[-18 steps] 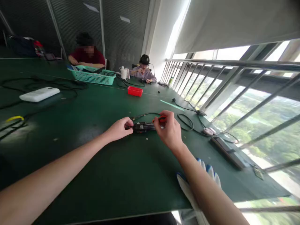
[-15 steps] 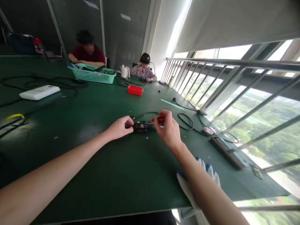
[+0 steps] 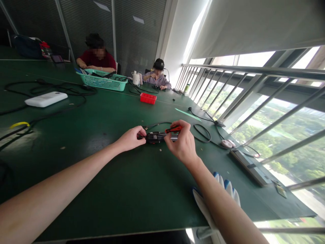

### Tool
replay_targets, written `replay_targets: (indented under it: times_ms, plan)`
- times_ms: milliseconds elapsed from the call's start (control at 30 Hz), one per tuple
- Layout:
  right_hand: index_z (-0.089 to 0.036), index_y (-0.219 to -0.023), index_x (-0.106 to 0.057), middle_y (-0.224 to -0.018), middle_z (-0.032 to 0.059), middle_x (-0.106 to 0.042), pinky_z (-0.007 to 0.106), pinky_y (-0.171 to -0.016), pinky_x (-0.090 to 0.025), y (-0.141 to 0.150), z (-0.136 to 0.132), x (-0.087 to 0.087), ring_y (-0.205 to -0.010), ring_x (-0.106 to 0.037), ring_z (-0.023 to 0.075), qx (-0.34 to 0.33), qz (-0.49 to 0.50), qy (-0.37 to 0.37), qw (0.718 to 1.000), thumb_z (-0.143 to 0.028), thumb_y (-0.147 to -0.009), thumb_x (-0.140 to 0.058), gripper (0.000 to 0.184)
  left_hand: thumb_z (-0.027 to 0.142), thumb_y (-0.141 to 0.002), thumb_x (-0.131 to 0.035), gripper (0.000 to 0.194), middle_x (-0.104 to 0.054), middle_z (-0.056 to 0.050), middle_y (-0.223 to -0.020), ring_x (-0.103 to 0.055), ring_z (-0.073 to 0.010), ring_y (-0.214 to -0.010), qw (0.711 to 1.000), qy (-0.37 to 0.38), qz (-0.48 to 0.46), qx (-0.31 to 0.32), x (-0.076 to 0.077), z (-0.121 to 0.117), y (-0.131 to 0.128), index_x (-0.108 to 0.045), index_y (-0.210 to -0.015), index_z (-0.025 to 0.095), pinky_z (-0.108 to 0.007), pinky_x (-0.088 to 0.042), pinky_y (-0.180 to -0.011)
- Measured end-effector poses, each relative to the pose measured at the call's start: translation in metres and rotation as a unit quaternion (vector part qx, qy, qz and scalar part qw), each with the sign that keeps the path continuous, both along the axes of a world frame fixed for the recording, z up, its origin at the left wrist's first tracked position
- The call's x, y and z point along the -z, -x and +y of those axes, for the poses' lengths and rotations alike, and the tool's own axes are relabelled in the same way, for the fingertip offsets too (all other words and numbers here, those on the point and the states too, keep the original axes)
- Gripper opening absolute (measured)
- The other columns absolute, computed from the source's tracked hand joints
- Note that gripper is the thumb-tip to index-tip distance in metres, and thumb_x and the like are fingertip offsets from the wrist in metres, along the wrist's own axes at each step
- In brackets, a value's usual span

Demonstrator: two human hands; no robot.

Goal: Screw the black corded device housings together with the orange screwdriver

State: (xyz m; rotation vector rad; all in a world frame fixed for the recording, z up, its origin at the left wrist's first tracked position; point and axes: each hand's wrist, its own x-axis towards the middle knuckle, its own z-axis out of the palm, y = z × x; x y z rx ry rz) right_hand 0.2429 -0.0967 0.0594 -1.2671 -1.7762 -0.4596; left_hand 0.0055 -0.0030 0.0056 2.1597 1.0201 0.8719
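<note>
A small black device (image 3: 156, 137) with a metal end lies on the green table (image 3: 106, 176), a thin black cable running from it. My left hand (image 3: 132, 138) is closed on the device's left end and holds it against the table. My right hand (image 3: 181, 142) is closed around a red-handled tool (image 3: 173, 129), probably a screwdriver, whose tip points at the device's top. The fingers hide the tool's rear part.
Black cables (image 3: 203, 133) loop right of my hands, near a long dark bar (image 3: 250, 166) by the railing. A white and blue glove (image 3: 223, 193) lies under my right forearm. Farther off stand a red box (image 3: 148, 98), a teal basket (image 3: 103, 81), a white box (image 3: 45, 99) and two seated persons.
The view has shifted slightly. My right hand has turned a little, so more of the red tool handle shows above the device. My left hand keeps its grip.
</note>
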Motion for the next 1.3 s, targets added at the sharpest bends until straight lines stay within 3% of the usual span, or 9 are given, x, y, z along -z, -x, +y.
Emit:
replay_targets:
  times_ms: [100,167,333,767,933,1100,1233,1300]
  plan:
    - [-0.021,-0.116,-0.045,-0.083,0.0017,-0.067,0.033,-0.067,-0.054,0.002,-0.002,0.0,-0.072,-0.068,0.0205,0.025,0.022,0.008,0.999,-0.035,-0.092,-0.06,0.031,0.035,-0.078,-0.067,0.02,-0.071,-0.004,-0.105,-0.069,-0.023,-0.095,1.0,0.0,-0.003,0.001,0.001,0.0,0.0,-0.062,-0.094,0.023,-0.035,-0.054,-0.086]
    - [-0.022,-0.112,-0.045,-0.079,-0.0001,-0.065,0.03,-0.061,-0.052,0.006,-0.003,0.002,-0.066,-0.067,0.0183,0.003,0.04,0.011,0.999,-0.037,-0.095,-0.059,0.027,0.034,-0.078,-0.067,0.02,-0.071,-0.003,-0.104,-0.069,-0.0226,-0.094,1.0,-0.002,-0.006,0.001,0.002,0.0,-0.001,-0.061,-0.093,0.023,-0.035,-0.054,-0.084]
    - [-0.023,-0.111,-0.044,-0.093,0.0049,-0.068,0.03,-0.063,-0.053,0.021,-0.001,0.009,-0.072,-0.068,0.0177,-0.086,0.012,0.006,0.996,-0.036,-0.098,-0.057,0.022,0.031,-0.077,-0.067,0.018,-0.07,-0.001,-0.098,-0.068,-0.022,-0.09,1.0,-0.012,-0.001,-0.004,-0.001,-0.001,-0.002,-0.061,-0.093,0.023,-0.033,-0.053,-0.082]
    - [-0.022,-0.113,-0.045,-0.091,0.0041,-0.069,0.031,-0.064,-0.053,0.025,-0.002,0.012,-0.072,-0.067,0.0186,-0.072,0.002,0.027,0.997,-0.034,-0.099,-0.057,0.022,0.03,-0.077,-0.067,0.018,-0.071,-0.001,-0.098,-0.068,-0.0215,-0.089,1.0,-0.02,-0.007,-0.003,0.0,-0.001,-0.001,-0.063,-0.093,0.023,-0.033,-0.054,-0.081]
    - [-0.022,-0.116,-0.048,-0.1,0.0075,-0.067,0.036,-0.076,-0.055,0.027,-0.005,0.007,-0.087,-0.066,0.0221,-0.089,-0.031,0.009,0.996,-0.027,-0.092,-0.059,0.027,0.03,-0.077,-0.066,0.018,-0.071,-0.001,-0.097,-0.068,-0.0218,-0.089,1.0,-0.024,-0.003,-0.005,-0.001,-0.002,-0.002,-0.062,-0.093,0.023,-0.033,-0.054,-0.081]
    - [-0.023,-0.111,-0.055,-0.087,0.004,-0.068,0.034,-0.075,-0.052,0.023,-0.009,-0.003,-0.078,-0.063,0.0203,-0.064,-0.075,0.005,0.995,-0.028,-0.096,-0.057,0.016,0.031,-0.077,-0.065,0.018,-0.071,-0.002,-0.097,-0.069,-0.0225,-0.09,1.0,-0.024,-0.003,-0.002,-0.001,-0.002,-0.001,-0.062,-0.093,0.023,-0.034,-0.054,-0.082]
    - [-0.022,-0.118,-0.051,-0.102,0.0084,-0.068,0.036,-0.079,-0.054,0.023,-0.008,-0.001,-0.088,-0.065,0.0227,-0.093,-0.062,0.017,0.994,-0.028,-0.092,-0.058,0.027,0.032,-0.077,-0.065,0.02,-0.071,-0.002,-0.097,-0.069,-0.0227,-0.089,1.0,-0.017,-0.001,-0.008,-0.002,-0.002,-0.001,-0.062,-0.093,0.023,-0.034,-0.054,-0.081]
    - [-0.023,-0.115,-0.05,-0.097,0.006,-0.068,0.035,-0.076,-0.054,0.021,-0.008,0.0,-0.083,-0.065,0.0217,-0.089,-0.046,0.022,0.995,-0.032,-0.092,-0.059,0.026,0.032,-0.077,-0.065,0.02,-0.071,-0.002,-0.097,-0.069,-0.0226,-0.089,1.0,-0.014,0.002,-0.007,-0.002,-0.002,-0.001,-0.062,-0.094,0.023,-0.034,-0.054,-0.081]
